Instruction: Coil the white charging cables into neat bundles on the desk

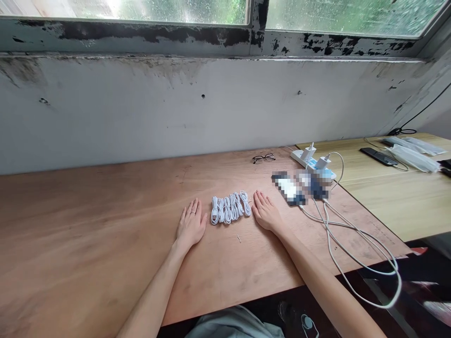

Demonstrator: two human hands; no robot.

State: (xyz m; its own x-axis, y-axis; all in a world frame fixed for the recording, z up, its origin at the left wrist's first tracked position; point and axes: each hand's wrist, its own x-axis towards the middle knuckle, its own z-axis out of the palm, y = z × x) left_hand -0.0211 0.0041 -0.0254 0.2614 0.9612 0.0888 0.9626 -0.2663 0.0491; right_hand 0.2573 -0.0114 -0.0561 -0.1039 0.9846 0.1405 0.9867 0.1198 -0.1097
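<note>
Several bundled white charging cables (pixel 228 208) lie side by side in a row on the brown wooden table (pixel 105 225). My left hand (pixel 191 224) rests flat on the tabletop just left of the row, fingers stretched out, a ring on one finger. On the other side, my right hand (pixel 265 210) lies flat with its fingers extended, close to the rightmost bundle. Neither hand holds anything. A small white twist tie (pixel 238 238) sits on the wood in front of the bundles.
Eyeglasses (pixel 263 158) lie near the wall. To the right are a power strip (pixel 299 157) with plugged-in chargers, blurred phones (pixel 289 188), and a long white cable (pixel 396 281) looping over the table edge. A second table (pixel 373 202) bears a black phone (pixel 378 157) and clear plastic bags (pixel 412 157).
</note>
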